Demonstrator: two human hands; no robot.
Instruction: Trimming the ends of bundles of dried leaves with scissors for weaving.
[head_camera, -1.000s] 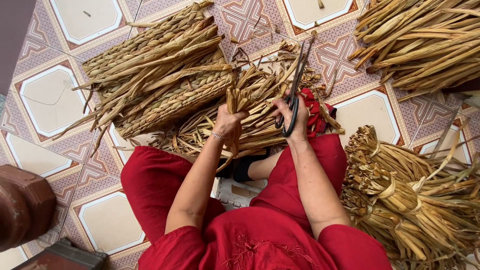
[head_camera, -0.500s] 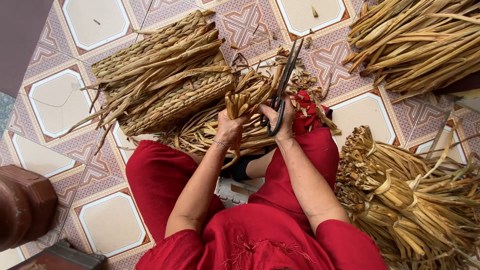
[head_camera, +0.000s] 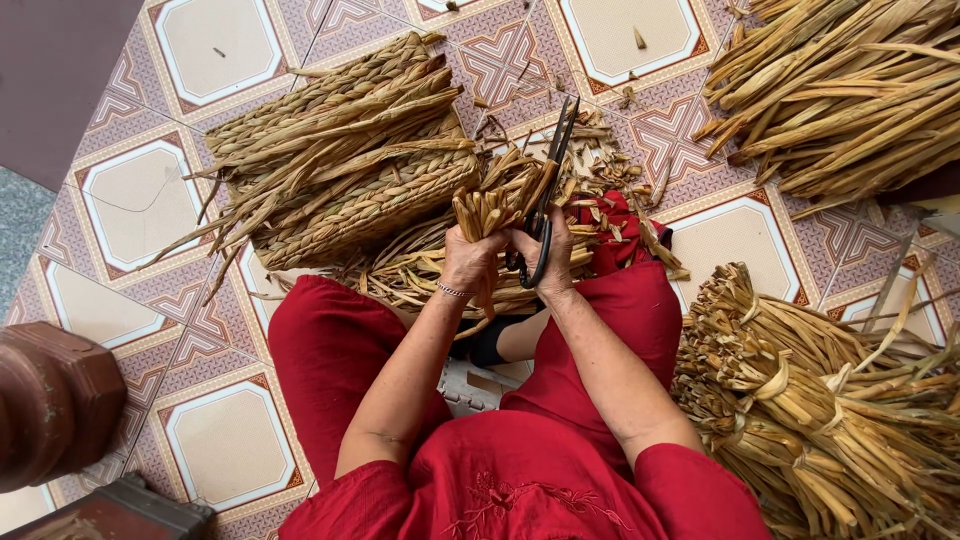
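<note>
Floor: patterned tiles (head_camera: 130, 195) in cream, pink and maroon, seen from above; bits of cut stalk (head_camera: 612, 185) lie scattered ahead of the knees.
Left edge: a dark brown rounded object (head_camera: 50, 400), only partly in view.
Woven piece: a braided straw mat (head_camera: 360, 205) with loose stalks on top, ahead and to the left of the hands.
Stalk piles: one heap of dried stalks (head_camera: 850, 100) at the upper right, a second bundled heap (head_camera: 830, 400) just beside the right leg.
Clothing: red trousers (head_camera: 330, 350) and top.
Left hand (head_camera: 470, 262): fist wrapped around a bunch of dried stalks (head_camera: 490, 205), cut ends pointing up and away.
Right hand (head_camera: 550, 255): fingers through the handles of dark scissors (head_camera: 545, 190), touching the left hand.
Scissors: blades slightly parted, right against the bunch's right side.
Bunch: above the lap, between the knees.
</note>
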